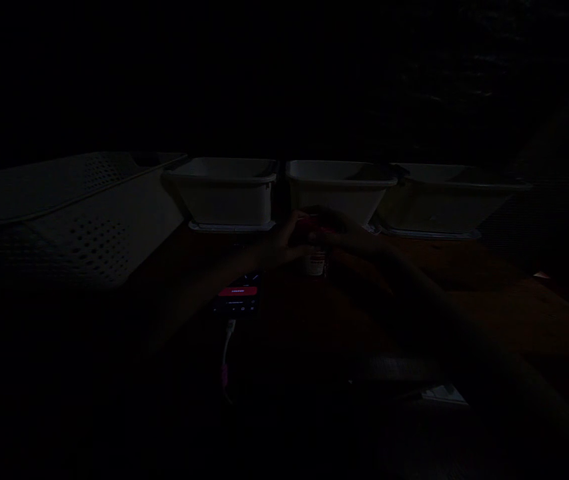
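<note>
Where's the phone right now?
In the head view the phone lies screen-lit on the table, just left of centre, below the left hand and left of the small jar, with a cable trailing toward the camera.

Scene was very dark; colours read dimly. Three tubs along the back — left tub [224, 193], middle tub [337, 190], right tub [439, 200] — were plain off-white, no pattern. The basket [74, 220] at far left was pale grey-white with a regular grid of small round perforations. Tabletop [504, 293] showed reddish-brown. The small jar [315, 261] was white-bodied with a red top and a reddish label band. Phone [238, 295] — black, with a red bar on screen. Its cable [226, 350] was white with a pink section.
</note>
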The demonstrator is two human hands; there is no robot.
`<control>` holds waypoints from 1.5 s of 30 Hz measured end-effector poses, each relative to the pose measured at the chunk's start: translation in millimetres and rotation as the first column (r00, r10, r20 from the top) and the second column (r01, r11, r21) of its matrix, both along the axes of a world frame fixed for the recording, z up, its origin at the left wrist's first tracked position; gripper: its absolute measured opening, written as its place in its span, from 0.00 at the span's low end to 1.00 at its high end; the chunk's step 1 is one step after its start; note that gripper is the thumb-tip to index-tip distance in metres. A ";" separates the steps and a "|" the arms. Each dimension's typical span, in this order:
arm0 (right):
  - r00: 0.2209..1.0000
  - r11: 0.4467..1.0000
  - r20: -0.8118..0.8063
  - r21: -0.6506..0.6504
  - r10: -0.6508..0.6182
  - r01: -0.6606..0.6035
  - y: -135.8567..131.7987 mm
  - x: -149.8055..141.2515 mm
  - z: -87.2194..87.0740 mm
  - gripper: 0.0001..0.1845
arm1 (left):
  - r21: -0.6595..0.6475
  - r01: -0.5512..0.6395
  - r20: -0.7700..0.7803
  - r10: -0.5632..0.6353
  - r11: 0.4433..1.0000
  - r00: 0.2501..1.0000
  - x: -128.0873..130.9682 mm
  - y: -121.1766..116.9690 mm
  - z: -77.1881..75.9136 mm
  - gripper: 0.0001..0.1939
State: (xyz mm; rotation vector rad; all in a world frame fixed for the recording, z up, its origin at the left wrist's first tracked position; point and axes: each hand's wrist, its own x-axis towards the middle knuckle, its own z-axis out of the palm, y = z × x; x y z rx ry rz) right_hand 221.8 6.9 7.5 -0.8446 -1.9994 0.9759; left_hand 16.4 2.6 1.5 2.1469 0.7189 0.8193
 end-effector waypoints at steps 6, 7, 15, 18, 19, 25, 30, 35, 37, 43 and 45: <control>1.000 1.000 -0.002 -0.028 -0.008 0.008 -0.3 -0.2 0.6 0.37 | 0.022 0.012 -0.009 -0.012 1.000 1.000 -1.1 -1.0 1.3 0.31; 1.000 1.000 -0.002 -0.028 -0.013 0.013 -0.3 -0.3 0.6 0.37 | 0.021 0.008 -0.011 -0.008 1.000 1.000 -1.1 -1.1 1.3 0.31; 1.000 1.000 -0.009 -0.020 -0.008 0.008 -1.7 -1.0 1.1 0.38 | 0.048 0.021 -0.002 -0.021 0.999 1.000 -0.8 2.7 -1.2 0.32; 1.000 1.000 -0.001 -0.018 -0.015 0.015 -1.5 -0.6 0.9 0.37 | 0.050 0.016 -0.005 -0.016 0.999 1.000 -1.7 1.4 -0.3 0.32; 1.000 1.000 -0.003 -0.018 -0.010 0.010 -1.3 -0.4 0.8 0.37 | 0.045 0.018 -0.004 -0.017 0.999 1.000 -2.0 0.7 0.3 0.32; 1.000 1.000 0.003 -0.013 -0.014 0.014 -0.4 0.2 0.5 0.38 | 0.055 0.023 -0.012 -0.023 0.998 1.000 -1.7 1.5 -0.2 0.32; 1.000 1.000 0.001 -0.014 -0.011 0.011 -0.6 0.3 0.0 0.38 | 0.071 0.014 0.001 -0.014 0.997 1.000 -0.9 4.9 -3.6 0.31; 1.000 1.000 -0.011 -0.016 -0.002 0.002 0.3 0.2 -1.3 0.37 | 0.053 0.012 -0.018 -0.011 0.999 1.000 -1.3 -0.4 0.6 0.30; 1.000 1.000 -0.011 -0.021 -0.014 0.014 0.4 0.2 -1.3 0.36 | 0.036 0.016 -0.025 -0.015 0.999 1.000 -1.2 -2.7 2.7 0.30; 1.000 1.000 -0.012 -0.022 -0.005 0.005 -0.5 0.4 -0.5 0.37 | 0.010 0.011 -0.008 -0.011 1.000 1.000 -0.8 -3.0 3.3 0.31; 1.000 1.000 -0.006 -0.016 -0.007 0.007 -0.4 0.6 -0.6 0.37 | 0.010 0.016 -0.015 -0.016 1.000 1.000 -1.0 -2.6 3.0 0.30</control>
